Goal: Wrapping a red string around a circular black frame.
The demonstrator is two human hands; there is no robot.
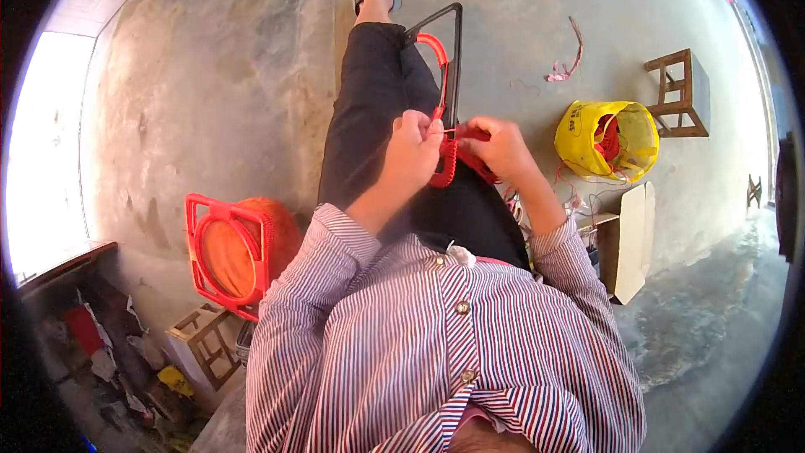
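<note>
Over my dark-trousered legs lies a black rectangular frame (459, 50) with a curved red piece (438, 44) inside it. The lower part of this curve (447, 169) looks wrapped in red cord. My left hand (412, 151) is closed in a pinch at the curve's left side, by its fingertips. A thin red cord (450, 130) runs taut between both hands. My right hand (501, 149) pinches that cord just beyond the frame's near right end. More red cord (480, 166) hangs below the right hand. The fingertips partly hide the exact grip.
To the left stands a stack of red frames (194, 243) with round openings, near a wooden stool (189, 340). On the right are a yellow bag (574, 138) with red cord inside, an open cardboard box (631, 243) and another stool (698, 92). Loose strands (577, 50) lie on the concrete floor.
</note>
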